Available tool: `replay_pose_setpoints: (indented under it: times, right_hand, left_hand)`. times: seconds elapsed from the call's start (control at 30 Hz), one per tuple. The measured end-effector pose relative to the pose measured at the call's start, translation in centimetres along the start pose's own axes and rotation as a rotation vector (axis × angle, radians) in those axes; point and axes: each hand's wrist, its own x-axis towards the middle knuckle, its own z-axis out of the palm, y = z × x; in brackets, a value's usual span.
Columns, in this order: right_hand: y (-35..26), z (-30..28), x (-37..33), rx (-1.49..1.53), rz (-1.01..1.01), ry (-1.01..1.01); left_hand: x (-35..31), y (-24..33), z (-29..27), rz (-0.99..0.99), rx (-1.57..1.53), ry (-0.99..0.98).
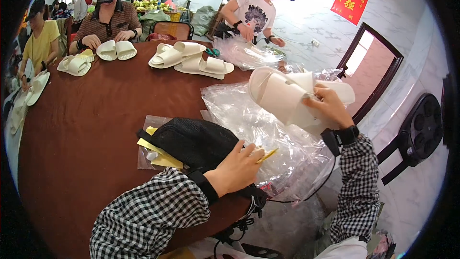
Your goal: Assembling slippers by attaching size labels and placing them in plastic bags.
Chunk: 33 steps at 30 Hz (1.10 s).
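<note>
My right hand (pixel 329 107) grips a pair of white slide slippers (pixel 280 91), raised above the right side of the round table. Between the fingers of my left hand (pixel 237 169) a thin yellow strip (pixel 267 155) sticks out; its exact kind is too small to make out. This hand is beside a black mesh bag (pixel 194 140) lying on the table. Under the slippers spreads a heap of see-through plastic bags (pixel 239 110). Left of the mesh bag, and partly beneath it, lie yellow sheets (pixel 165 158) in a see-through bag.
Across the brown table (pixel 96 120) lie more white slippers (pixel 203 65). Several people sit or stand around it; one person (pixel 256 12) handles plastic bags at the far right. A black cable (pixel 330 175) hangs by my right wrist. A black stool-like object (pixel 421 124) is by the right wall.
</note>
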Motion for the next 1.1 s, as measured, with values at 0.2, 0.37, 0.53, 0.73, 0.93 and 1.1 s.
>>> replay_pose_setpoints:
  times: [0.2,0.37,0.53,0.73,0.93,1.1]
  right_hand:
    - [-4.3,-4.0,2.2,-0.171,-0.372,0.322]
    - [-15.3,1.2,3.3,0.028,-0.406,0.118]
    - [-24.0,9.8,0.2,0.315,-0.524,-0.299]
    - [-22.6,9.6,-1.6,0.313,-0.891,-0.554]
    - [-7.7,8.1,-1.1,-0.224,-0.627,-0.426]
    - [4.9,13.8,-4.7,-0.206,-0.588,-0.603]
  left_hand:
    - [-2.4,0.4,-7.8,-0.308,-0.328,0.083]
    - [-11.6,-3.0,-12.9,-0.682,-1.369,0.772]
    - [-17.2,-3.5,-17.7,-0.640,-1.159,1.096]
    - [-31.4,-6.2,-19.1,-0.996,-0.637,1.085]
    - [-31.2,-6.0,-21.5,-1.121,-0.215,0.822]
    - [-14.0,-4.9,-18.4,-0.574,-0.400,0.222]
